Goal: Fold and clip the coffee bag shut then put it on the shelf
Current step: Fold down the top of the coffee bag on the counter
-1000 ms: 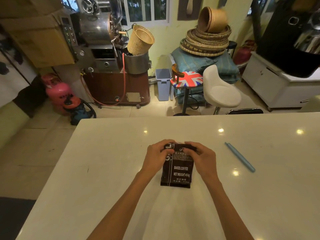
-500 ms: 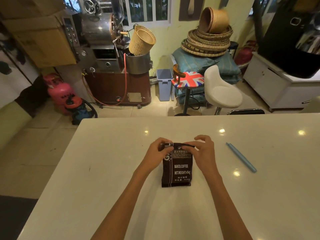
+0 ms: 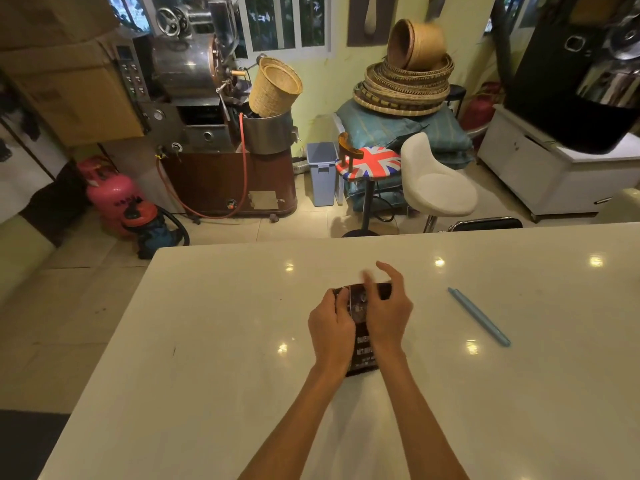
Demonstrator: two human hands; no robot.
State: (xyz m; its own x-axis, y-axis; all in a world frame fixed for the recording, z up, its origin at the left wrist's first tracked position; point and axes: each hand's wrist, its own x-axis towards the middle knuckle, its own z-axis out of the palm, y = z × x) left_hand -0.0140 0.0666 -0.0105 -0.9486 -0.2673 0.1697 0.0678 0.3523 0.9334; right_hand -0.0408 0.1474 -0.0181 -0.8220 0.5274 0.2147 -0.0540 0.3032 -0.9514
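A dark brown coffee bag with white print lies flat on the white table, its top end pointing away from me. My left hand grips the bag's left side near the top. My right hand rests over the right side of the bag, thumb and fingers partly lifted and spread above the folded top edge. Both hands cover most of the bag; only a middle strip and the bottom corner show. A light blue stick-shaped clip lies on the table to the right, apart from my hands.
Beyond the table's far edge stand a white bar stool and a flag-patterned stool. A coffee roaster, a pink gas cylinder and stacked baskets are across the floor. No shelf is in view.
My hands have slid closer together over the bag and hide more of it. The right hand's fingers lifted and spread above the top edge. The bag's top looks unrolled a little further away.
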